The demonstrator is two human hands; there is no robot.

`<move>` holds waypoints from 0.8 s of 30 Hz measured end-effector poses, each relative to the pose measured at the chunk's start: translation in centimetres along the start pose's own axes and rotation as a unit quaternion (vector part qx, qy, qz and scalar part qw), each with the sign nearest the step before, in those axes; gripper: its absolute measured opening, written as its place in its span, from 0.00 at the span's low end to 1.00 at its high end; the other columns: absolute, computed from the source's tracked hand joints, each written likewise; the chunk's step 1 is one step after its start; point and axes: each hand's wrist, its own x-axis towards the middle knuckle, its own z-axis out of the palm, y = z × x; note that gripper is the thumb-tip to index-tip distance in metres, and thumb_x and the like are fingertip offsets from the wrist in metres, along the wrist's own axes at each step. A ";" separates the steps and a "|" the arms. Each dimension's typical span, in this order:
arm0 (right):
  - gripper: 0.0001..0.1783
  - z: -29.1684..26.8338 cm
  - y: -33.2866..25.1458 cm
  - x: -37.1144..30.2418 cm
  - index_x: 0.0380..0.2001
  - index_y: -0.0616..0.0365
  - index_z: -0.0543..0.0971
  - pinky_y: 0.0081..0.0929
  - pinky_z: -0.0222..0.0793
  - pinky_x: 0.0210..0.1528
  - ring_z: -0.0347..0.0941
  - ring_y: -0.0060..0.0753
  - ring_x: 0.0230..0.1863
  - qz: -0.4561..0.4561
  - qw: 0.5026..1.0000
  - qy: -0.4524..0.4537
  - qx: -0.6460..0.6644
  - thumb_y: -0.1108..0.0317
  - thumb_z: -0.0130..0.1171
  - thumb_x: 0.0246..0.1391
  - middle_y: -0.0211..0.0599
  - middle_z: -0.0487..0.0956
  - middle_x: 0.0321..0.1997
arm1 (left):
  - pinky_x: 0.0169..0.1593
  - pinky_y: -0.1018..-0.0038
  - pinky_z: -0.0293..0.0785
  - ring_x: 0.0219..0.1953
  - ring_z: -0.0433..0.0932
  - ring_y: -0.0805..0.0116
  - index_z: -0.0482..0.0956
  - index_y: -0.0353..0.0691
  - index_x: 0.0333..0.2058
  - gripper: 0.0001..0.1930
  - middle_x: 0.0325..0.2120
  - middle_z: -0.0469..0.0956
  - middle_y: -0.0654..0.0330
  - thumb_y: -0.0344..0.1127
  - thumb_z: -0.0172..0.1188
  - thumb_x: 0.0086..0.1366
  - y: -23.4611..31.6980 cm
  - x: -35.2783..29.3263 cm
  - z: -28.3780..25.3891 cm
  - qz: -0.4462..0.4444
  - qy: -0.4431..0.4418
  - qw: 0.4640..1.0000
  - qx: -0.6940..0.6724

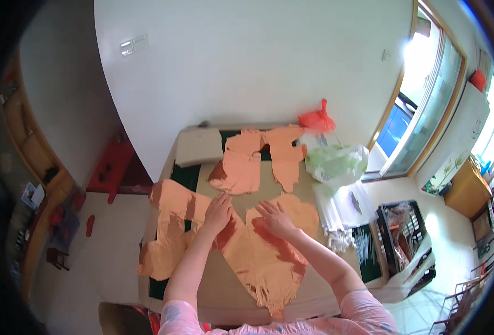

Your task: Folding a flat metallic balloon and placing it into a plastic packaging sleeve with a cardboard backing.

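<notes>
A large flat, shiny copper-orange foil balloon, roughly V-shaped, lies on the table in front of me, its narrow wrinkled end toward my body. My left hand rests on its upper left part, fingers stretched forward and close together. On its upper right part lies my right hand, palm down with the fingers spread. Left of my left forearm is another flat foil balloon, partly hidden by that arm. Two more foil pieces, one rounded and one narrower, lie beyond my hands.
A beige folded stack sits at the far left of the table. At the far right are a red plastic bag, a clear green-tinted bag, plastic sheets and white sticks. A black crate stands beside the table.
</notes>
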 end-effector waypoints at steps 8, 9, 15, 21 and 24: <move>0.26 4.4 1.6 9.5 0.61 0.53 0.66 0.55 0.48 0.68 0.54 0.44 0.70 -0.042 0.999 0.010 0.022 0.58 0.48 0.61 0.41 0.62 0.68 | 0.62 0.63 0.63 0.60 0.67 0.54 0.74 0.35 0.48 0.16 0.53 0.72 0.50 0.31 0.49 0.62 -8.4 6.3 4.8 0.027 0.038 0.984 0.175; 0.26 5.1 2.1 10.2 0.61 0.53 0.66 0.54 0.49 0.68 0.54 0.43 0.70 -0.041 0.999 0.023 0.023 0.59 0.49 0.60 0.41 0.63 0.68 | 0.59 0.63 0.66 0.56 0.70 0.55 0.76 0.35 0.43 0.13 0.48 0.75 0.51 0.32 0.49 0.63 -8.5 7.2 5.0 0.013 0.003 0.989 0.144; 0.26 6.8 3.6 13.7 0.61 0.52 0.66 0.51 0.51 0.68 0.56 0.40 0.69 -0.030 0.997 0.064 0.041 0.66 0.50 0.58 0.41 0.65 0.66 | 0.45 0.62 0.74 0.40 0.79 0.56 0.80 0.39 0.29 0.09 0.32 0.80 0.55 0.34 0.52 0.61 -6.7 8.9 4.2 0.034 -0.011 0.994 0.105; 0.26 6.4 4.2 15.1 0.60 0.52 0.68 0.52 0.53 0.66 0.61 0.42 0.66 -0.001 0.995 -0.023 0.095 0.68 0.50 0.55 0.43 0.69 0.62 | 0.43 0.61 0.74 0.38 0.78 0.54 0.82 0.41 0.31 0.07 0.30 0.80 0.54 0.36 0.58 0.59 -5.5 9.6 3.5 -0.009 -0.019 0.999 -0.024; 0.22 6.0 3.4 15.1 0.55 0.53 0.71 0.52 0.57 0.64 0.66 0.45 0.61 -0.017 0.993 0.014 0.113 0.66 0.51 0.56 0.45 0.72 0.57 | 0.42 0.61 0.74 0.38 0.77 0.54 0.81 0.41 0.31 0.06 0.30 0.79 0.53 0.35 0.59 0.58 -5.2 9.7 2.8 -0.009 0.025 0.998 -0.053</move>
